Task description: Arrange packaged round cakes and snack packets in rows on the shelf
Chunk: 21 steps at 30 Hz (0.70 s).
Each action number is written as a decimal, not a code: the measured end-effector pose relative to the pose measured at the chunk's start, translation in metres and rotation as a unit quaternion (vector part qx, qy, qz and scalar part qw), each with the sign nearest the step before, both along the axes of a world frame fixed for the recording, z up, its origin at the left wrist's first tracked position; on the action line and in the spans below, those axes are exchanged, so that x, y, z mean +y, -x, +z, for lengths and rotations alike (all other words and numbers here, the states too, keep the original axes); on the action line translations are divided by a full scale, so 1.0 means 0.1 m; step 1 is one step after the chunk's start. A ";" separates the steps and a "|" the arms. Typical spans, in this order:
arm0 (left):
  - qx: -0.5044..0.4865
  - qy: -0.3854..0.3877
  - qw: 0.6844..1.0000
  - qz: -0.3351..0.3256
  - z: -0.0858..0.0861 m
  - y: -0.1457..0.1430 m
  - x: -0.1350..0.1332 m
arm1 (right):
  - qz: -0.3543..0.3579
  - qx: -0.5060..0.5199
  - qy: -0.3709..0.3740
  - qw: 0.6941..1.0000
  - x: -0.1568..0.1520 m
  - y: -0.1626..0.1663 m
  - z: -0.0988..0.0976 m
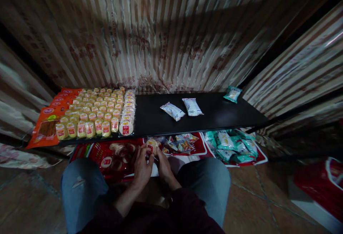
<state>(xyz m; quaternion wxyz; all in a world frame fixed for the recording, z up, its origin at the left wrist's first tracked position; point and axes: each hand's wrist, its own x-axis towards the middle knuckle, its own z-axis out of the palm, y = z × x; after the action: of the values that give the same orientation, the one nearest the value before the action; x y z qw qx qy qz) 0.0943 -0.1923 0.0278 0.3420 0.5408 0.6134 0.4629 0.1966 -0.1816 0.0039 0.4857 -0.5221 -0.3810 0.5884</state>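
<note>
Between my knees, both hands are closed around a round, clear-wrapped pastry (152, 145) with a red and yellow label. My left hand (143, 164) grips its left side, and my right hand (164, 164) pinches its right side. Just beyond them is the front edge of a black shelf (152, 128). On its left part stand a column of similar round wrapped pastries (126, 128) and, beside that, many rows of small yellow wrapped cakes (90, 129). Orange snack bags (49, 119) overlap at the far left.
Two white packets (192, 106) lie mid-shelf, and a teal packet (233, 94) sits at its right end. Under the shelf are red bags (107, 159), assorted small packets (184, 143) and a pile of teal packets (235, 146). A striped curtain (160, 41) hangs behind.
</note>
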 end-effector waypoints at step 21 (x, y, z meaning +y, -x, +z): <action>-0.147 0.018 0.988 0.036 -0.06 0.03 0.59 | -0.008 -0.254 -0.069 0.965 0.37 -0.46 -0.09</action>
<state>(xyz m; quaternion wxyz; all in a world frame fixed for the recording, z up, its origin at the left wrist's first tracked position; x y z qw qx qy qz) 0.0910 -0.1333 0.0216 0.4212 0.4383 0.5840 0.5379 0.2426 -0.1448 -0.0056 0.4129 -0.6224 -0.5274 0.4050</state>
